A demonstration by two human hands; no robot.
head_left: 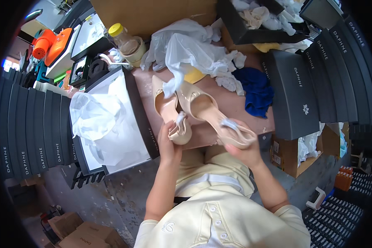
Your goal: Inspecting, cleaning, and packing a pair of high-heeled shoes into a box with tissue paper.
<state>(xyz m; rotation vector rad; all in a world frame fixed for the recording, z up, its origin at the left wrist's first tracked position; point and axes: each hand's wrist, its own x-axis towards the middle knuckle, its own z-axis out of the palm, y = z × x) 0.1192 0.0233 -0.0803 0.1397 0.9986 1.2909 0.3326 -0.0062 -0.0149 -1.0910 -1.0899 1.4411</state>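
Two beige pointed-toe slingback shoes are held over the pink tabletop (198, 136), toes pointing away from me. My left hand (168, 138) is closed round the heel end of the left shoe (166, 108). At the heel of the right shoe (197, 103), my right hand (244, 149) grips the back strap, slightly blurred. Small pale wrapping bits show near both heels. White tissue (168, 87) touches the left shoe's opening. Left of my left hand, an open dark shoebox (148, 138) holds white paper and a crumpled translucent bag (97, 115).
Crumpled white plastic (194, 53) and a blue cloth (257, 91) lie on the table's far side. Dark shoeboxes stand stacked at left (33, 128) and right (295, 93). A yellow-capped bottle (123, 38) stands at the back left. Below right sits a cardboard box (293, 153) with tissue.
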